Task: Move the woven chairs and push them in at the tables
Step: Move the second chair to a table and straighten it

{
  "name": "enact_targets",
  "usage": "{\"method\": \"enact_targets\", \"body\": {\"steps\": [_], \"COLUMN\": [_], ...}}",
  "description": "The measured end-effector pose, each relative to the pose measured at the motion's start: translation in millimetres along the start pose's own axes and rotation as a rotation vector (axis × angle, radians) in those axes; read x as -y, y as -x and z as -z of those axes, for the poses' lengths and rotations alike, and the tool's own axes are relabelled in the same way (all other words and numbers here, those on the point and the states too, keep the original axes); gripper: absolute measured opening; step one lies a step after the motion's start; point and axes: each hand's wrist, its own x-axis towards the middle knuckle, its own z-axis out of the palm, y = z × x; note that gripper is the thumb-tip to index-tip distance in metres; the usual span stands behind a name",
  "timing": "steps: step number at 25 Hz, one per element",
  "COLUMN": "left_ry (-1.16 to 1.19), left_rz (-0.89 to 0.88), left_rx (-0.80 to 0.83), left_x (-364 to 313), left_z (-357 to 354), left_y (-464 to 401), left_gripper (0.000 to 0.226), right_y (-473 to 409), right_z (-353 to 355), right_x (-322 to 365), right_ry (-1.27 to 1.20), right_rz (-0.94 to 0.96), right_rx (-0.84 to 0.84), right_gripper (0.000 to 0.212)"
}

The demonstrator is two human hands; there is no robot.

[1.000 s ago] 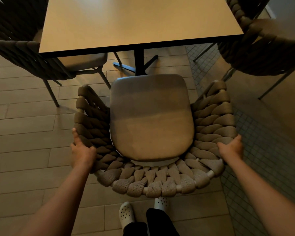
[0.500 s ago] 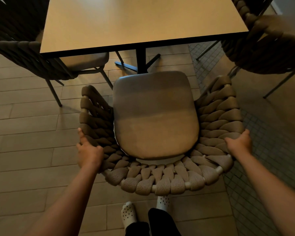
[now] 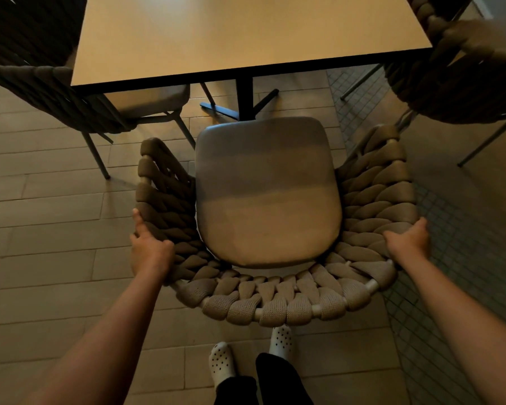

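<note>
A woven chair (image 3: pixel 275 308) with a thick braided taupe back and a grey seat cushion (image 3: pixel 268 194) stands in front of me, facing a square beige table (image 3: pixel 240 33). My left hand (image 3: pixel 149 249) grips the left side of the braided back. My right hand (image 3: pixel 408 241) grips the right side. The cushion's front edge sits just short of the table's near edge, by the black pedestal leg (image 3: pixel 244 97).
A second woven chair (image 3: pixel 53 83) is tucked at the table's left side, a third (image 3: pixel 462 77) stands at the right. My feet in white perforated clogs (image 3: pixel 222 361) are right behind the chair. Plank floor lies to the left, small mosaic tiles (image 3: pixel 462 258) to the right.
The chair has slid forward toward the table, its cushion closer to the pedestal. Both hands kept their hold on the back.
</note>
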Motion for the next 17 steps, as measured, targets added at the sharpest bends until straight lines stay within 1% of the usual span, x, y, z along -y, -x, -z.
{"method": "enact_targets", "body": {"steps": [4,10,17], "left_ry": [-0.007,-0.011,-0.006], "left_rz": [-0.002,-0.014,-0.006], "left_rx": [-0.01,-0.028,-0.037], "left_x": [3.1,4.3,4.6], "left_z": [-1.5,-4.0,-5.4], "left_y": [-0.9,-0.9,-2.4], "left_gripper": [0.091,0.091,0.091], "right_y": [1.0,0.9,1.1], "right_z": [0.8,1.1,-1.5], "right_x": [-0.7,-2.2,-4.3], "right_ry": [0.006,-0.027,-0.064], "right_rz": [0.008,0.012,0.015], "right_rx": [-0.008,0.011,-0.014], "right_gripper": [0.071,0.073,0.072]}}
